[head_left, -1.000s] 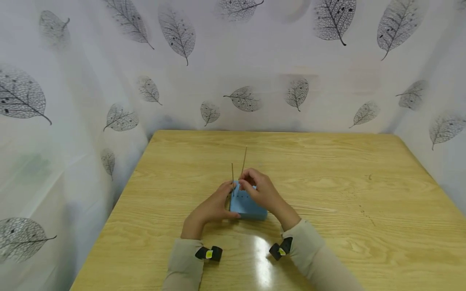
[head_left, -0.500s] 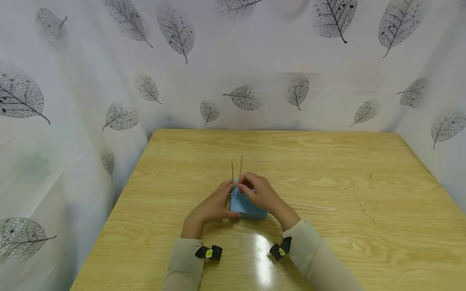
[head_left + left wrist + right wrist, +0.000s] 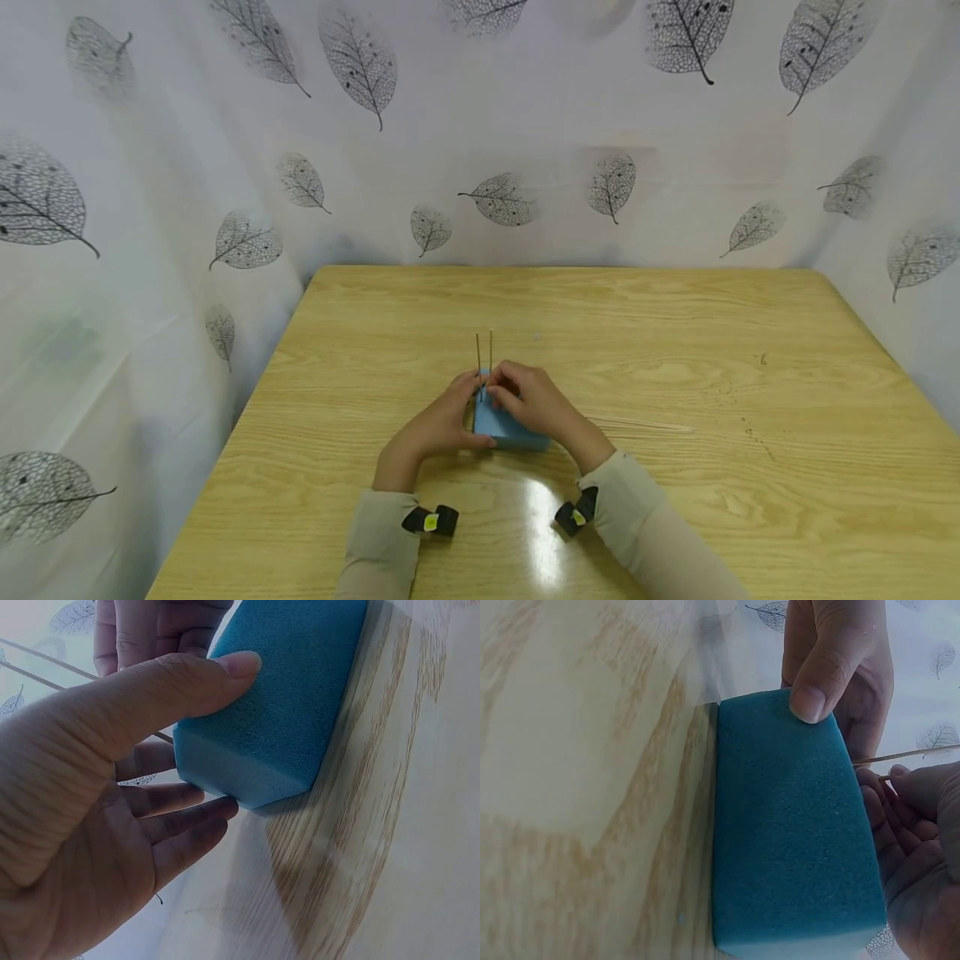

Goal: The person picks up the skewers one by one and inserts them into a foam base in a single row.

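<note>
Pinched by the right hand point(image 3: 536, 402), that slim brown wooden stick point(image 3: 491, 355) has sunk and straightened beside the standing brown stick point(image 3: 478, 358), likely seating in the blue foam block point(image 3: 510, 427), which the left hand point(image 3: 448, 418) clasps from nine o'clock.

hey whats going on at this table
A person's left hand holds a blue rectangular foam block on the yellowish wood-grain table. One thin brown wooden stick stands upright in its top; the right hand pinches a second thin brown stick beside it, its lower end hidden by the fingers. More thin pale sticks lie on the table to the right.
</note>
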`<state>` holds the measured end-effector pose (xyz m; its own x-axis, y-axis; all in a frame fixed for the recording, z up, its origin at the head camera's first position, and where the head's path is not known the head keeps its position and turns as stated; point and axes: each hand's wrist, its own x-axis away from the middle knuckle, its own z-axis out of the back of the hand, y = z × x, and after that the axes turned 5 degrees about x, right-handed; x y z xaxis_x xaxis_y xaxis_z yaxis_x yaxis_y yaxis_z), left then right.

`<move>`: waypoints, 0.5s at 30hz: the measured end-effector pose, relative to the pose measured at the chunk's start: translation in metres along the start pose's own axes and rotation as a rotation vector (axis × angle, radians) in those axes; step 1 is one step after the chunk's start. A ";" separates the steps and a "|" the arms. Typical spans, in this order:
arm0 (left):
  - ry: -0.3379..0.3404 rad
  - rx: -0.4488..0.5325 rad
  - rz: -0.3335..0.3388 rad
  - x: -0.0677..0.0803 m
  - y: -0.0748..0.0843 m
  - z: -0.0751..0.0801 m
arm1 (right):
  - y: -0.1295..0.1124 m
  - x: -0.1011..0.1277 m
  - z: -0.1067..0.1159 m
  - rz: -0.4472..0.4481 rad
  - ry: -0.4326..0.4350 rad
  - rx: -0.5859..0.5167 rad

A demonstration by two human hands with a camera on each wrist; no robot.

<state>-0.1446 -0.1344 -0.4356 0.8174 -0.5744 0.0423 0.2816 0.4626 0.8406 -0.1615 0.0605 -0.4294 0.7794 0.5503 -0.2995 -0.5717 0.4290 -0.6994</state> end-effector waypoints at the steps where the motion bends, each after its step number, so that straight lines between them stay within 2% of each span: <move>1: 0.001 0.003 0.001 0.000 0.001 0.000 | 0.000 0.000 0.001 0.004 0.000 -0.003; 15: 0.004 -0.011 -0.001 0.000 0.000 -0.001 | -0.003 0.002 0.005 -0.014 -0.009 0.004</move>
<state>-0.1439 -0.1337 -0.4366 0.8192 -0.5722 0.0388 0.2881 0.4692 0.8348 -0.1597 0.0635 -0.4242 0.7853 0.5502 -0.2838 -0.5615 0.4398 -0.7010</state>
